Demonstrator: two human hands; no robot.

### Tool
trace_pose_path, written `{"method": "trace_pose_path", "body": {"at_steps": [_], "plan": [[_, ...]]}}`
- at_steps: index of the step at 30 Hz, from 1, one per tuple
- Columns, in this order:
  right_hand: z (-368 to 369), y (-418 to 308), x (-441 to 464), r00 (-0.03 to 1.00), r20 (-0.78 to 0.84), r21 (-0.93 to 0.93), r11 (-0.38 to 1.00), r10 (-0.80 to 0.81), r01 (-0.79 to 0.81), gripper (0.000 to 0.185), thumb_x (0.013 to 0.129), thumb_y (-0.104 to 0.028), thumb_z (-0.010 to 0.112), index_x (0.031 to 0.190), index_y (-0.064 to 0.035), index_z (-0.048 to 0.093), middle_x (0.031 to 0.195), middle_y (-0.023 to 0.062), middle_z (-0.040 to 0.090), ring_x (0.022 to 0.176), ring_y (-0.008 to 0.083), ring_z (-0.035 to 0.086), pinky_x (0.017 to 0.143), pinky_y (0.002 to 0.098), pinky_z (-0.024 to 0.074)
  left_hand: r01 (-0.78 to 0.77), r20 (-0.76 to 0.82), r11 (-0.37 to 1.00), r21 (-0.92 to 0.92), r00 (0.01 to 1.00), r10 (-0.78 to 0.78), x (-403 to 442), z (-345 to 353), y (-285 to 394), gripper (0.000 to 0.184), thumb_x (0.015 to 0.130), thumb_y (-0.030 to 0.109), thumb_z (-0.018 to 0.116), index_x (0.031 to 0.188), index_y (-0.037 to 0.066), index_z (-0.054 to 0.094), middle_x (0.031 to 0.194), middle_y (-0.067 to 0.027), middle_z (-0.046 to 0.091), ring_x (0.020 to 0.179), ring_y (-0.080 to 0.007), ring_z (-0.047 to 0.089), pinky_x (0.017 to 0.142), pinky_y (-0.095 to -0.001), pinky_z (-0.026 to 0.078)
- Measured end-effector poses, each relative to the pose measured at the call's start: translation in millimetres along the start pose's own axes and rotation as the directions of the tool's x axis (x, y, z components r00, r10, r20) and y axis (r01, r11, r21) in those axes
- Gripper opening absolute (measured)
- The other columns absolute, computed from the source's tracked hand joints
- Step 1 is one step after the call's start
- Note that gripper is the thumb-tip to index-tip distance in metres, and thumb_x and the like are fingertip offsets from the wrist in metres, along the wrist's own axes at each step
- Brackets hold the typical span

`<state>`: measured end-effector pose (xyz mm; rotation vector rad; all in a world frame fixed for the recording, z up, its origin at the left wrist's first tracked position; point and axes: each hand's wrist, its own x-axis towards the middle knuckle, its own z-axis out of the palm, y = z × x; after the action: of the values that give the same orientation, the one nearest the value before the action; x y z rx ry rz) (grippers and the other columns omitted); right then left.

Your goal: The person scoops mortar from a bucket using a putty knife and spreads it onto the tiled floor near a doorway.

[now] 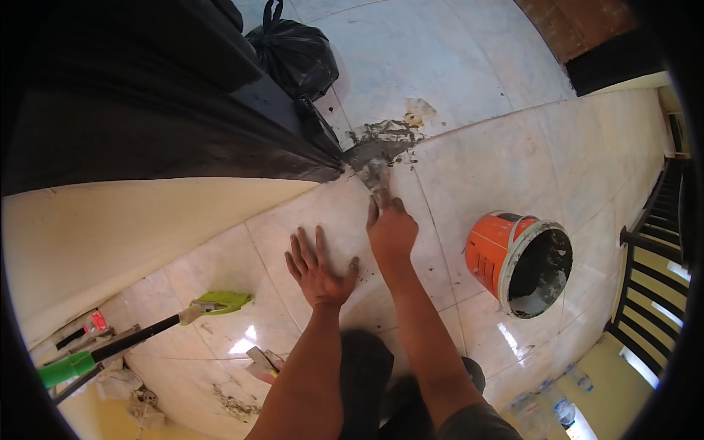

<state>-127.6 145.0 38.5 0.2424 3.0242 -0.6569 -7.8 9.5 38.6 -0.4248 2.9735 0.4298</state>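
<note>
My right hand (394, 229) is closed round the handle of a putty knife (372, 174). Its blade lies against a patch of wet grey mortar (378, 152) on the tiled floor, by the wall corner. Smears of mortar spread just beyond the patch. Flat on the tiles with its fingers spread, my left hand (320, 273) holds nothing. To the right of my right hand is an orange bucket (487, 249) with a white rim, its inside coated with grey mortar.
A tied black plastic bag (299, 57) sits beside black sheeting (147, 110) over the wall. At left lies a green-and-black pole (139, 341) with a lime-green head. Another flat tool (262, 361) is near my left forearm. A black railing (649, 282) and plastic bottles (565, 411) are at right.
</note>
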Motion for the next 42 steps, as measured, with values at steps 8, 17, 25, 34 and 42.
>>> {"method": "trace_pose_path", "body": {"at_steps": [8,17,25,34,42], "plan": [[-34.3,-19.7,-2.4,0.994,-0.097,0.1,0.994,0.052,-0.042,0.034,0.105,-0.03,0.072,0.135,-0.014,0.072,0.085,0.0134,0.072,0.071,0.0385,0.075,0.062,0.0498,0.0598,0.001,0.001,1.0,0.004,1.0,-0.001,0.2,-0.4,1.1,0.111,0.087,0.062,0.077,0.178,0.02,0.03,0.185,-0.0213,0.02,0.172,-0.0429,0.013,0.137,-0.0629,0.005],[-6.0,4.9,-3.2,0.999,-0.04,-0.06,0.998,-0.001,-0.002,0.039,0.106,-0.03,0.071,0.143,-0.0168,0.067,0.09,0.0118,0.072,0.071,0.0357,0.076,0.062,0.0461,0.0613,0.005,0.004,1.0,0.009,1.0,-0.005,-0.3,-2.9,1.5,0.11,0.086,0.061,0.077,0.177,0.018,0.032,0.184,-0.022,0.022,0.171,-0.0437,0.016,0.137,-0.0632,0.007],[-3.4,-13.8,-9.0,0.999,-0.004,-0.007,0.999,-0.053,0.053,0.049,0.109,-0.03,0.066,0.157,-0.0172,0.061,0.092,0.0121,0.072,0.071,0.0339,0.076,0.061,0.0455,0.0618,-0.029,-0.027,1.0,0.006,0.999,0.029,-1.0,-0.9,2.4,0.11,0.086,0.058,0.077,0.177,0.017,0.031,0.184,-0.0225,0.021,0.17,-0.045,0.016,0.136,-0.0635,0.009],[-25.9,-19.0,-9.0,0.995,-0.082,0.097,0.994,0.048,-0.04,0.036,0.105,-0.027,0.072,0.14,-0.0158,0.073,0.09,0.0125,0.072,0.07,0.0367,0.075,0.062,0.0486,0.0604,-0.006,0.005,1.0,0.006,1.0,0.006,0.6,-5.0,4.4,0.11,0.086,0.056,0.077,0.177,0.016,0.031,0.184,-0.0217,0.021,0.171,-0.0442,0.016,0.137,-0.0628,0.009],[-1.7,7.6,2.2,0.995,-0.035,0.001,0.996,0.095,-0.095,0.033,0.106,-0.031,0.072,0.133,-0.0121,0.073,0.087,0.0149,0.071,0.072,0.039,0.075,0.062,0.0501,0.0602,-0.01,0.001,0.999,0.036,1.0,0.01,0.8,-4.0,4.3,0.111,0.086,0.059,0.077,0.177,0.015,0.031,0.184,-0.0217,0.021,0.171,-0.0433,0.015,0.137,-0.0622,0.009]]}}
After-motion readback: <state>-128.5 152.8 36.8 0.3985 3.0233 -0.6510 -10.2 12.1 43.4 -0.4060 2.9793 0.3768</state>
